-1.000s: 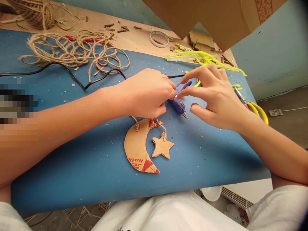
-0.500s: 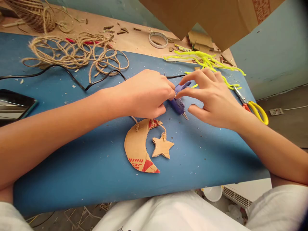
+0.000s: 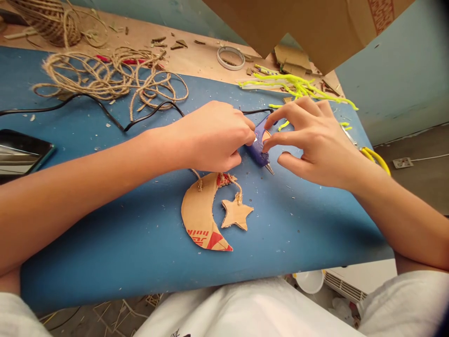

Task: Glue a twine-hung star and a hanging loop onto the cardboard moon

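Observation:
A purple glue gun [image 3: 260, 152] lies on the blue board [image 3: 140, 243], nozzle pointing toward me. My left hand [image 3: 213, 136] is curled, its fingertips pinching something small and pale right at the gun. My right hand [image 3: 314, 138] meets it from the right, thumb and forefinger pinched at the same spot, other fingers spread. Just below lie a cardboard crescent moon [image 3: 199, 216] and a small cardboard star [image 3: 237, 213], joined by twine.
Loose jute twine [image 3: 105, 77] and a black cord [image 3: 115, 117] lie at the back left. A phone [image 3: 21, 152] sits at the left edge. Yellow pipe cleaners [image 3: 298, 86], a tape ring [image 3: 230, 57] and yellow-handled scissors [image 3: 375, 157] lie at the back right.
My right thumb and forefinger have closed in onto the glue gun beside my left fingertips. The left hand has hardly moved.

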`<state>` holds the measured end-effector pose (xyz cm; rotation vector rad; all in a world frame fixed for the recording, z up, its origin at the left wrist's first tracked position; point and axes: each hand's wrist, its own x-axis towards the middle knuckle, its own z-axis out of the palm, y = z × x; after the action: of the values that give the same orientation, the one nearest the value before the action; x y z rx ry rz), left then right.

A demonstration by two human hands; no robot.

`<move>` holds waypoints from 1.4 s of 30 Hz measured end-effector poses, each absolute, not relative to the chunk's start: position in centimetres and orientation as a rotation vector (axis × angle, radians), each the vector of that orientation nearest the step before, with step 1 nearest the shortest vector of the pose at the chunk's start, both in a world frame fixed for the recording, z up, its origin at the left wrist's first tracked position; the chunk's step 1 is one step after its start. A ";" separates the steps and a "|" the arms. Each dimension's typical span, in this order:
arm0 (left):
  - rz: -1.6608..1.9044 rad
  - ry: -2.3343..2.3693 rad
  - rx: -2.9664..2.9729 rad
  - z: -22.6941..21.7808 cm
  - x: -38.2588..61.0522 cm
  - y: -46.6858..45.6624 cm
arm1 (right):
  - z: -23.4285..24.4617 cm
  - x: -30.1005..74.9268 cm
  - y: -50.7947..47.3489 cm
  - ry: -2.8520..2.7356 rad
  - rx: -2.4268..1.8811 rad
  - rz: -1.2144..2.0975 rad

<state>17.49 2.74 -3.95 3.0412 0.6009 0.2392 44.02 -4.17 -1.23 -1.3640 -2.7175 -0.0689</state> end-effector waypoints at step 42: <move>0.247 0.582 3.075 -4.1 17.5 2.9 | -1.7 44.2 -4.5 -2.660 -1.402 -0.094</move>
<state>17.47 2.88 -4.13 3.0753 0.5818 0.2467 44.23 -4.52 -1.70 -1.4018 -2.6604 -0.0936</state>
